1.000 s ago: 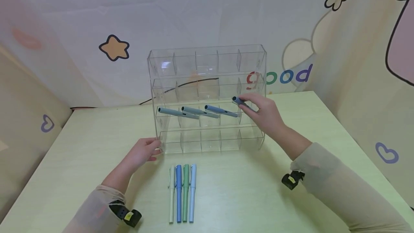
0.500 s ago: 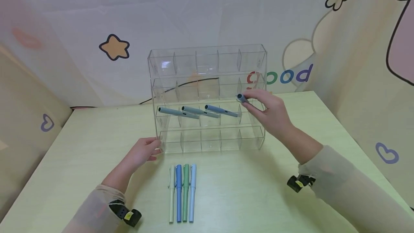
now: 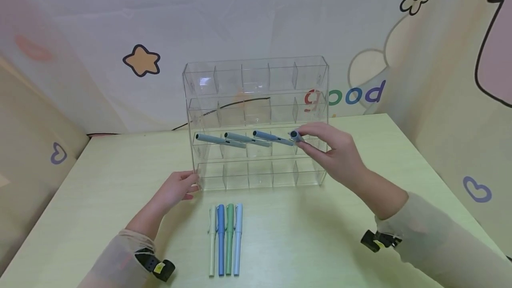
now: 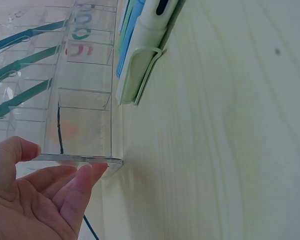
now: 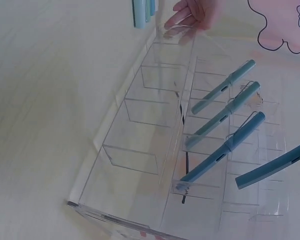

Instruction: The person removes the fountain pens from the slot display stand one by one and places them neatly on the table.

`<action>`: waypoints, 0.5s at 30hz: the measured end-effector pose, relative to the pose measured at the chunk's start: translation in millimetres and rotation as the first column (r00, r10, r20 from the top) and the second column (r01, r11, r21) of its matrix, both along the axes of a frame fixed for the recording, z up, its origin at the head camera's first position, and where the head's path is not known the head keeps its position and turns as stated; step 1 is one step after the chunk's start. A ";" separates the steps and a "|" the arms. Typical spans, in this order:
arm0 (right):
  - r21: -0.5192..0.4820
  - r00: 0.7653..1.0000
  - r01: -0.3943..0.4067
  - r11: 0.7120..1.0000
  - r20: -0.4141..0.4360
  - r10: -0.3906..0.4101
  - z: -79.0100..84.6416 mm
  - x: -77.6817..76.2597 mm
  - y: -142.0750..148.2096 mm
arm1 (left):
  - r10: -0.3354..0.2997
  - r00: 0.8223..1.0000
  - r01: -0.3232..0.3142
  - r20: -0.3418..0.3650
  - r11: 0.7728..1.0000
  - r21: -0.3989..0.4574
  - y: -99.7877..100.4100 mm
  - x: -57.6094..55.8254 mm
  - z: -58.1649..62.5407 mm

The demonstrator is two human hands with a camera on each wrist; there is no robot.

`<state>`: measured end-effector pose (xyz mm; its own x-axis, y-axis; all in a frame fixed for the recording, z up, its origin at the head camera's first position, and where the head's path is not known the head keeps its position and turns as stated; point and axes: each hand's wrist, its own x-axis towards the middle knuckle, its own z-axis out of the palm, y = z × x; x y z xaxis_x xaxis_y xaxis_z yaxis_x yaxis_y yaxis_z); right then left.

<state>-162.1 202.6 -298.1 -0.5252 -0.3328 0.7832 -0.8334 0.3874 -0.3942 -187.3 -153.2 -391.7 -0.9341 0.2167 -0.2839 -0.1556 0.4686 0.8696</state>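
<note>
A clear acrylic rack (image 3: 261, 180) with tiers of compartments stands on the table. My left hand (image 3: 175, 189) grips its lower left side panel, thumb on one face and fingers on the other in the left wrist view. With thumb and fingers, my right hand (image 3: 338, 150) pinches a blue pen (image 3: 296, 136) in front of the third tier, toward the right. In the right wrist view that pen (image 5: 277, 169) slants; whether it touches the rack, I cannot tell. Three pens lean in the same tier: a pale teal pen (image 3: 216, 139), a teal pen (image 3: 244, 138) and a blue pen (image 3: 270, 136).
Several capped pens lie side by side before the rack: a pale green pen (image 3: 212, 243), a darker blue pen (image 3: 221, 241), a green pen (image 3: 230, 239) and a light blue pen (image 3: 238, 239). A printed cloth backdrop (image 3: 240, 17) hangs behind the table (image 3: 300, 243).
My right hand has shifted slightly right, then lowered toward the third tier. The pinched pen has turned so its end faces the head camera. My left hand stays on the rack.
</note>
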 end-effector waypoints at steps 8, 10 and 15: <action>-0.027 0.916 0.026 0.999 0.402 -0.013 -18.1 18.6 -6.6 | 0.003 1.000 -0.003 -0.002 1.000 0.005 -1.8 0.6 -1.9; -0.042 0.859 0.026 0.999 0.513 -0.001 -25.3 22.3 -9.8 | 0.003 1.000 -0.003 -0.007 1.000 0.001 -2.1 0.3 -2.3; -0.090 0.750 -0.003 0.996 0.658 0.062 -40.5 27.3 -16.0 | 0.001 1.000 -0.001 -0.014 1.000 -0.001 -1.5 -1.2 -3.8</action>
<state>-134.8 186.6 -338.7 -0.9108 -0.3124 0.2699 -0.3660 0.3086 -0.8779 -188.5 -154.7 -395.5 -0.9381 0.2157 -0.2711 -0.1439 0.4692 0.8713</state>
